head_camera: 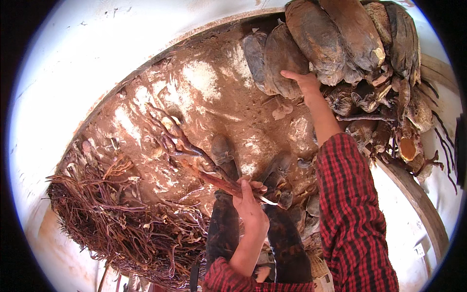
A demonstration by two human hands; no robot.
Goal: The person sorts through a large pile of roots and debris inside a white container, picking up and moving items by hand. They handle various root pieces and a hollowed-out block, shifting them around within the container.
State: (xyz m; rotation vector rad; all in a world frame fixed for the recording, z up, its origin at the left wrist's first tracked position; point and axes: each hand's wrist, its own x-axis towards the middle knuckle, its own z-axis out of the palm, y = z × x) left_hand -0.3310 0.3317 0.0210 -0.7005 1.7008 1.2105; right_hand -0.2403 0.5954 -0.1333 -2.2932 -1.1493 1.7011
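Observation:
My left hand is closed around the thick end of a branching reddish-brown root or stem, whose forked, dark, glossy parts reach up and to the left over the dirt floor. A thin white strip sticks out beside this hand. Further up and to the right, my right hand lies with its thumb extended against the lower part of a dark, cylindrical wrapped bundle. Whether its fingers grip the bundle cannot be seen. More large brown bundles are stacked beside it.
A big heap of thin, dark roots or twigs lies at lower left. Smaller bundles and woody pieces are piled at right, near a curved wooden beam. My shoes stand on the dirt floor. A pale wall curves behind.

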